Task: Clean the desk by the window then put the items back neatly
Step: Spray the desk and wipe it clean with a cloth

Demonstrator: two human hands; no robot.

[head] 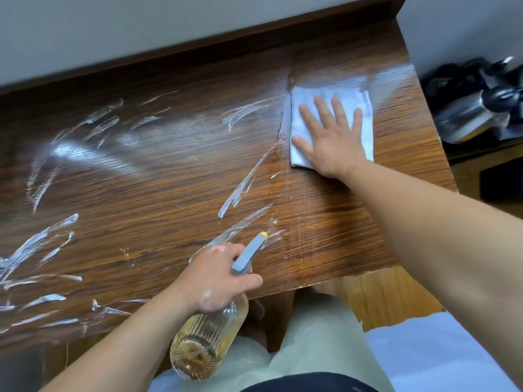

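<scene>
Now left grip point(218, 278): curled round bottle point(206, 340)
Right grip point(331, 137): flat, spread wide, pressing cloth point(304, 94)
Bench point(141, 179): white streaks point(240, 188) across

The bare right arm enters from 4 o'clock and stretches toward 11 o'clock, its right hand point(334, 137) laid palm down with all 5 fingers straight and spread, pressing flat on a pale grey folded cloth point(307, 93). The bare left arm enters from 7 o'clock and points toward 1 o'clock, its left hand point(218, 278) curled round the neck of a ribbed clear spray bottle of yellowish liquid point(209, 340), thumb stretched toward 3 o'clock, white smears on its back.
</scene>
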